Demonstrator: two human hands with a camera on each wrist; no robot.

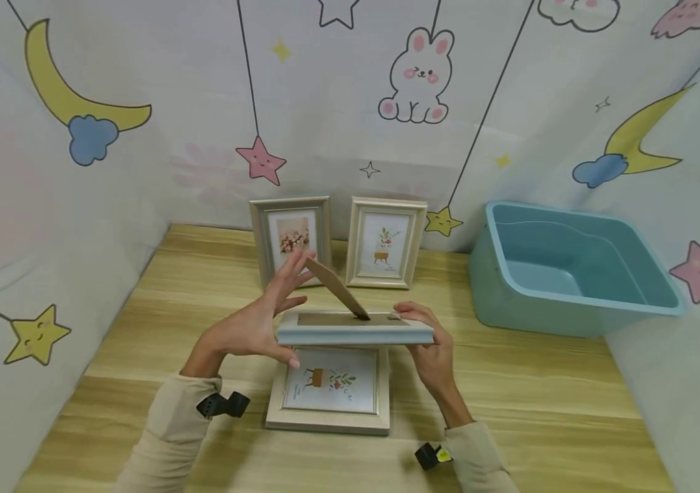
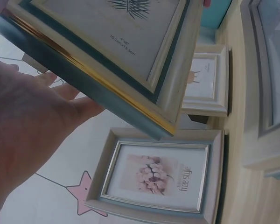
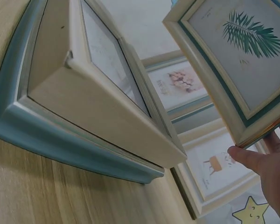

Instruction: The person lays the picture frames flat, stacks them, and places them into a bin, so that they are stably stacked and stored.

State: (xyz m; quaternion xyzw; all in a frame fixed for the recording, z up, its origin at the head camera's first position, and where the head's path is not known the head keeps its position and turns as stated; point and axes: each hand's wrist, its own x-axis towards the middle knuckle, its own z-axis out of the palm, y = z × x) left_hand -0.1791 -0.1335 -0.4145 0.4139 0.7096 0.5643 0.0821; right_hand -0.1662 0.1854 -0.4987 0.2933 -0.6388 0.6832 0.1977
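A picture frame with a green leaf print is held up above the table, its back upward and its brown stand swung out. My right hand grips its right end, thumb at the front edge and fingers behind. My left hand is spread around the left end, fingers near the tip of the stand and thumb low by the front side. Below lies a cream frame with a plant-pot print, on top of a blue-edged frame in the right wrist view.
Two frames stand at the back: one with a flower photo, one with a plant-pot print. A blue-green plastic bin sits at the right on the wood-grain table. Cartoon-printed cloth surrounds the table.
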